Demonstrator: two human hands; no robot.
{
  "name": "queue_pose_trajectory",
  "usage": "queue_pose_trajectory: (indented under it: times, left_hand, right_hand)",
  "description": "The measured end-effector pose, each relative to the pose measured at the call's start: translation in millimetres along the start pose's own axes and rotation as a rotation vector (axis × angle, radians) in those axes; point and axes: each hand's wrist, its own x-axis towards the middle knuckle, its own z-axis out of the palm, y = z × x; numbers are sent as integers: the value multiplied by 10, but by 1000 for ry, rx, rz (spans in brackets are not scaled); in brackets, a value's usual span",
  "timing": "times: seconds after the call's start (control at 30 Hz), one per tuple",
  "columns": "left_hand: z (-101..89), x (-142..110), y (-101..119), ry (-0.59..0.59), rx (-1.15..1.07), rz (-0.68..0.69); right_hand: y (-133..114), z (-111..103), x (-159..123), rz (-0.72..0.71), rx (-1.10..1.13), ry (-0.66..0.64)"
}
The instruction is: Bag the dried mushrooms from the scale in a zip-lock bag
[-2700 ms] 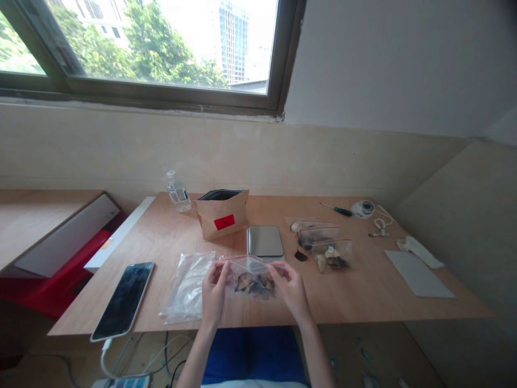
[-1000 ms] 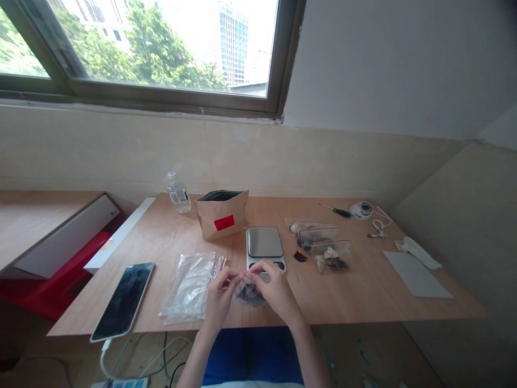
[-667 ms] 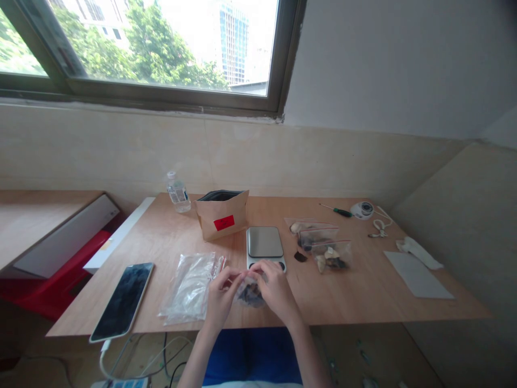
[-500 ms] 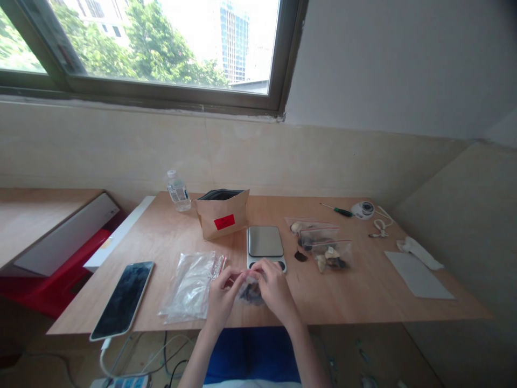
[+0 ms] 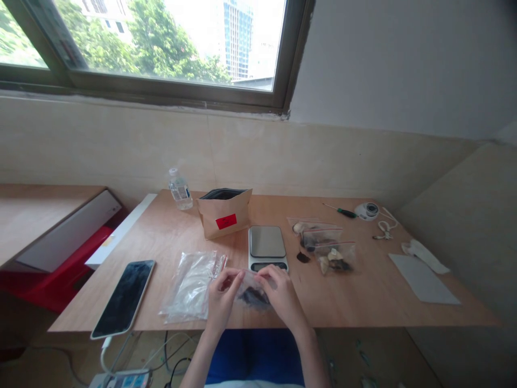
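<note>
Near the table's front edge, a clear zip-lock bag (image 5: 253,296) with dark pieces inside is pinched along its top by both hands. My left hand (image 5: 223,293) is closed on the bag's upper left corner, my right hand (image 5: 278,291) on its upper right. Just beyond them lies a digital scale (image 5: 267,242) with a bare metal plate. To the left of my left hand is a stack of clear zip-lock bags (image 5: 190,285). Filled zip-lock bags (image 5: 336,258) holding pale and dark pieces lie right of the scale, beside a loose dark piece (image 5: 302,257).
A brown paper pouch (image 5: 224,214) with a red label stands with its top open, near a water bottle (image 5: 180,189). At left lies a phone (image 5: 123,298) on a cable. A screwdriver (image 5: 345,213), a white camera (image 5: 367,210) and white paper (image 5: 423,279) are at right.
My hands have moved apart along the top of the bag, the right one shifting right. More of the bag's top edge and the scale's front panel now show. The view has tilted slightly.
</note>
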Motion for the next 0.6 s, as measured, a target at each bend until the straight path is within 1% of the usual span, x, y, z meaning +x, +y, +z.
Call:
queue_pose_trajectory:
  times: [0.07, 0.17, 0.27, 0.37, 0.5, 0.6]
  left_hand:
    - [-7, 12, -8, 22, 18, 14]
    - [-12, 26, 6, -3, 11, 24]
    - [-16, 43, 50, -107, 13, 24]
    - [-20, 54, 86, -203, 54, 36]
    - [-26, 54, 97, -211, 67, 36]
    - [-39, 53, 115, -180, 69, 41]
  right_hand:
    - [38, -22, 10, -25, -34, -3]
    - [52, -30, 24, -65, -71, 21]
    - [15, -23, 38, -117, -111, 52]
    - [-36, -19, 41, -158, -118, 57]
    - [-67, -34, 27, -150, -88, 61]
    - [-39, -58, 19, -130, -64, 37]
